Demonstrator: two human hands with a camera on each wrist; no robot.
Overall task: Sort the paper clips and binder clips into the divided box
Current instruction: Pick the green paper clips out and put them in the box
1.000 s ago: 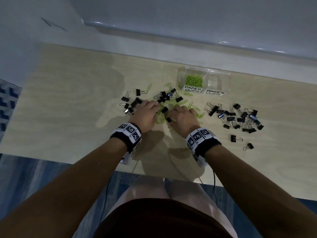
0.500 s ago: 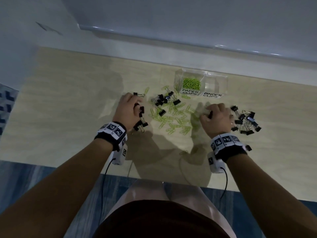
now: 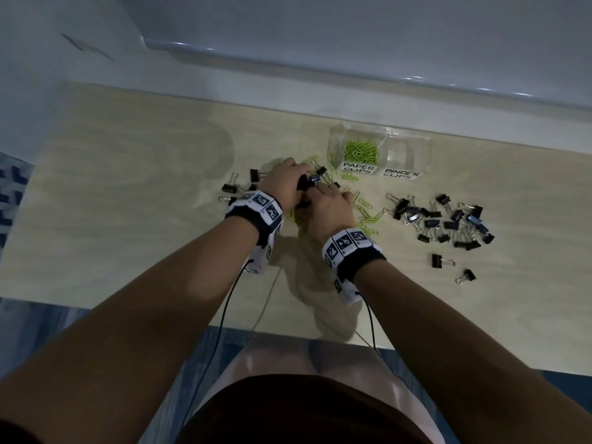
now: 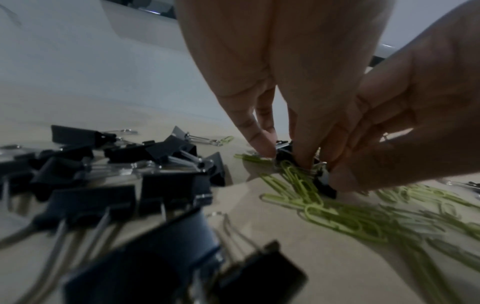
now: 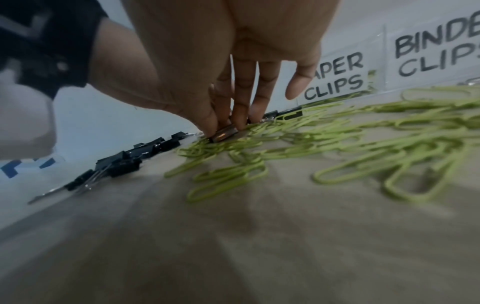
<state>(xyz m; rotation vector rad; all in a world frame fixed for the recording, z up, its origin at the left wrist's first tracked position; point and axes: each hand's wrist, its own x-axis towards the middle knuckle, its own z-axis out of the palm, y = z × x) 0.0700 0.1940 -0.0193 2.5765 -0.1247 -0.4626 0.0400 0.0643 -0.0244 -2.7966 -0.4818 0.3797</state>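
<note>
Both hands meet over the mixed heap in the middle of the table. My left hand pinches black binder clips among green paper clips. Right beside it, my right hand has its fingertips down on a binder clip and pinches it, with the little finger raised. Loose green paper clips lie scattered around both hands. Behind them stands the clear divided box: its PAPER CLIPS side holds green paper clips, and its BINDER CLIPS side looks empty.
A pile of black binder clips lies to the right, with two strays nearer the front. A smaller group of binder clips sits on the left. The table's front edge is close to my lap; a wall ledge runs behind the box.
Half a second ago my hands were apart, one at each side pile of binder clips. Both have come back together to the middle heap and closed on binder clips there.
</note>
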